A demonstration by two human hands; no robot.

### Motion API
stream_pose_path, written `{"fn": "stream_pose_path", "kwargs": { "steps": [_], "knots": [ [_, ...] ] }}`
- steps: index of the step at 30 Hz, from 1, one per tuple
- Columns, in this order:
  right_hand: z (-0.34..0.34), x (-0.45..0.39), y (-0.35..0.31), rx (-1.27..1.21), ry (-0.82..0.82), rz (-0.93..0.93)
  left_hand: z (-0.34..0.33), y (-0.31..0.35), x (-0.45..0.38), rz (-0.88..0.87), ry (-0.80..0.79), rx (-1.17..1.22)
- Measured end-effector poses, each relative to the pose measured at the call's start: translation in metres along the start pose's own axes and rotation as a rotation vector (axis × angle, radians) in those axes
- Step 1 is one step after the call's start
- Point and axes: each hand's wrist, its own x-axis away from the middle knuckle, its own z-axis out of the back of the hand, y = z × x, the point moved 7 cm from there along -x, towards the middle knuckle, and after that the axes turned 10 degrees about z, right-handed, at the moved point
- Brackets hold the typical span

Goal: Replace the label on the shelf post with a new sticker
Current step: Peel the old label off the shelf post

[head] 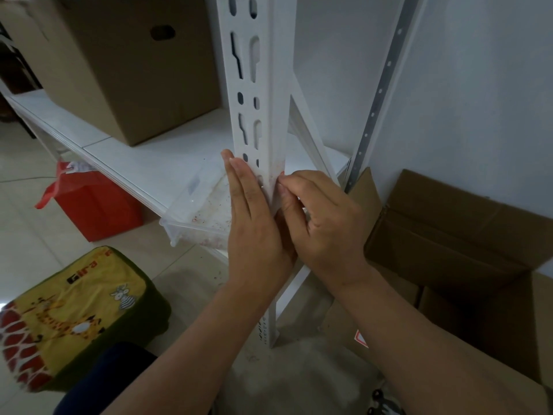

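Left hand (254,223) lies flat, fingers straight, bracing the white shelf post (257,121) just above the shelf's front corner, while the right hand (323,223) curls its fingertips at the post's edge, seemingly picking at a label hidden from view

White shelf post (254,94), slotted, faint reddish specks low down. Left of post: plain brown cardboard box (125,64) on white shelf board (143,163); below it red bag (95,205); lower left, yellow cushion (74,310) with giraffe print, dark green edging.
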Motion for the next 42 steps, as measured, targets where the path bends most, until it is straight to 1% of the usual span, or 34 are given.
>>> {"fn": "stream_pose_path", "kwargs": {
  "steps": [7, 12, 17, 24, 33, 38, 40, 42],
  "knots": [
    [-0.002, 0.009, -0.002, 0.012, -0.003, 0.009, 0.005, -0.003, -0.001, -0.029, -0.009, -0.038],
    [-0.006, 0.009, -0.001, 0.027, -0.007, 0.025, 0.007, -0.006, -0.003, -0.05, 0.016, -0.077],
    [-0.005, 0.007, 0.002, 0.033, -0.013, 0.037, 0.007, -0.004, -0.001, -0.024, 0.009, -0.015],
    [-0.003, 0.004, 0.002, -0.003, -0.051, 0.022, 0.005, 0.004, 0.002, -0.001, 0.038, 0.025],
    [-0.003, -0.002, 0.001, -0.067, 0.022, -0.035, 0.003, 0.007, 0.001, 0.007, 0.033, 0.152],
    [-0.003, -0.002, 0.004, -0.092, 0.043, -0.074, 0.003, 0.006, 0.0, 0.005, 0.033, 0.165],
    [-0.006, -0.001, 0.003, -0.112, 0.009, -0.08, 0.003, 0.004, 0.001, 0.008, 0.031, 0.145],
    [-0.012, 0.002, -0.001, -0.143, -0.066, -0.083, 0.005, 0.002, 0.0, -0.003, 0.046, 0.089]
  ]
}}
